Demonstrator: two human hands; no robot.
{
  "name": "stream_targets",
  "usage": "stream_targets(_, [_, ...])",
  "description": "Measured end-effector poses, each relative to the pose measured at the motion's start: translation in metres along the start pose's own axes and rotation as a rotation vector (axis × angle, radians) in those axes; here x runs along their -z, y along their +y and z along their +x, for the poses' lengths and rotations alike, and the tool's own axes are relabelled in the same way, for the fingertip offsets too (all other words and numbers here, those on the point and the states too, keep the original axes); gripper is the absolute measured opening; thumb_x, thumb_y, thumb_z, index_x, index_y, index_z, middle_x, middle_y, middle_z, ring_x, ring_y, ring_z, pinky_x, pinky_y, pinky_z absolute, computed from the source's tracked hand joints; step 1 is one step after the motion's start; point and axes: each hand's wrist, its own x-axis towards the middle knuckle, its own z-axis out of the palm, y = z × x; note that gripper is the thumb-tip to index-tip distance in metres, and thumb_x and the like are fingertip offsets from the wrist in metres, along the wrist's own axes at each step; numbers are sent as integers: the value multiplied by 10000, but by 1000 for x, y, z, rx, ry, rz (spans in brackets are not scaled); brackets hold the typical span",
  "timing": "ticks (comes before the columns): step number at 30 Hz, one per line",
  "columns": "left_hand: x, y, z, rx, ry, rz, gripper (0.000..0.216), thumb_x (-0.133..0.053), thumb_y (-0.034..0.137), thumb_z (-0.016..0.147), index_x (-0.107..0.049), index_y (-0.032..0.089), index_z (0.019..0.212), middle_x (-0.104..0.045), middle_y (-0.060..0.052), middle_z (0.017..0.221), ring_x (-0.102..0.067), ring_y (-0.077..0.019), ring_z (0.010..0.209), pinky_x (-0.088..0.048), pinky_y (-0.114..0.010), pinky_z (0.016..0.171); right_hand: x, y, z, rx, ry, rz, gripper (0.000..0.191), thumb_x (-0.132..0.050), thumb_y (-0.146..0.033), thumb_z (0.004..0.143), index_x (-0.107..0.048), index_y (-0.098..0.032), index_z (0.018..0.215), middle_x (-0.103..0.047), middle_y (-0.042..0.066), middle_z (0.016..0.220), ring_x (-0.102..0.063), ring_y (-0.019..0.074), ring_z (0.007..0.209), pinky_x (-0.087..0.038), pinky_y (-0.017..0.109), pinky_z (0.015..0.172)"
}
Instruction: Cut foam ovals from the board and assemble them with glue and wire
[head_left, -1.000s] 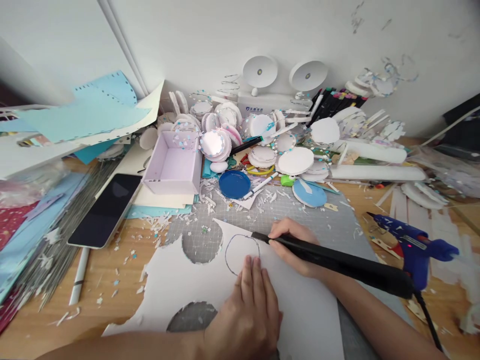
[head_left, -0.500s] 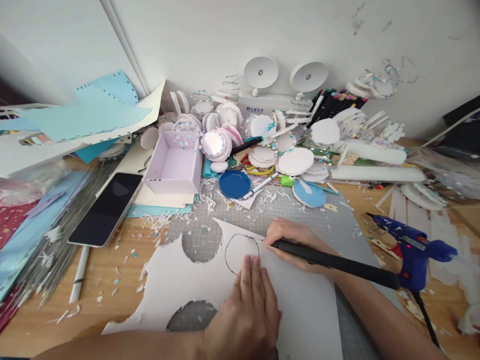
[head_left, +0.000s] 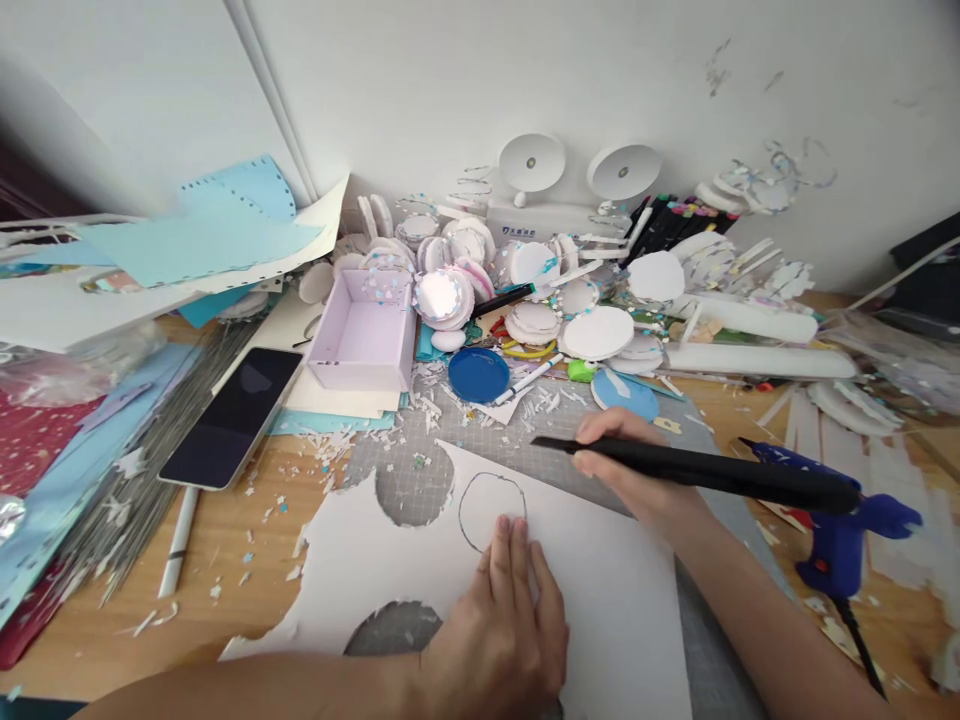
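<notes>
A white foam board [head_left: 607, 590] with ragged round cut-outs lies on the grey cutting mat [head_left: 517, 440]. A circle outline [head_left: 460, 510] is marked on it near its far edge. My left hand [head_left: 502, 620] lies flat on the board, fingers stretched, with the fingertips over the near right part of the circle. Gripped in my right hand [head_left: 630, 465] is a long black utility knife [head_left: 697, 470], its slanted tip pointing left. The tip appears raised above the mat, apart from the board, beyond the board's far edge.
Behind stand a lilac box [head_left: 364, 340], a blue round lid [head_left: 478, 375] and several white foam discs [head_left: 598, 333]. A phone [head_left: 234, 415] lies at left near grey wires [head_left: 161, 440]. At right is a blue glue gun [head_left: 836, 550] with its cord. Foam scraps are scattered about.
My right hand has lifted the knife off the circle's top edge and moved it right, away from the board. My left hand stays on the board. The view has shifted slightly.
</notes>
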Motion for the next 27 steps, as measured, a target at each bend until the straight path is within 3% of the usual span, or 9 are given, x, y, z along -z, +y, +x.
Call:
stream_targets(2, [-1,0,0,1,9,-5,405,-518,286,861,-609,-32,1095,-671,-270,1089,-653,-371,1042,-537,-361,794,-10,2,-1,-76,91,161,105,-647,-225,791,-577,-254,863,-548,-22,798,-524,121,652,-446,242,598])
stream_targets(4, [-2,0,-1,3,16,-10,407,-527,282,850,-608,-34,1094,-671,-272,1087,-649,-379,1044,-535,-364,793,-22,4,-3,-138,77,214,80,-620,-258,810,-594,-255,885,-557,-16,801,-527,125,642,-455,248,588])
stream_targets(9, [-2,1,-2,6,13,-9,399,-508,273,865,-606,-32,1101,-659,-279,1107,-650,-373,1048,-520,-368,803,-42,5,-4,-193,36,73,110,-562,-277,867,-658,-245,823,-603,0,705,-567,166,673,-475,284,645])
stream_targets(14, [-1,0,-2,-13,10,-8,403,-494,279,879,-602,-37,1103,-663,-282,1095,-654,-370,1042,-506,-385,832,-45,-2,-1,-222,23,-21,137,-574,-270,867,-689,-245,797,-667,-7,826,-600,161,777,-461,263,710])
stream_targets(20, [-1,0,-2,1,30,-5,404,-510,284,864,-609,-39,1086,-681,-268,1064,-658,-376,1028,-516,-384,811,-48,-6,-1,-284,19,4,118,-553,-307,872,-616,-248,952,-504,-62,626,-484,126,598,-399,242,606])
stream_targets(27, [0,0,-3,-17,11,8,416,-512,294,863,-606,-32,1102,-685,-251,1072,-653,-375,1039,-515,-389,832,-51,-16,0,-312,5,2,120,-554,-297,853,-575,-230,951,-536,-52,674,-486,126,630,-373,248,610])
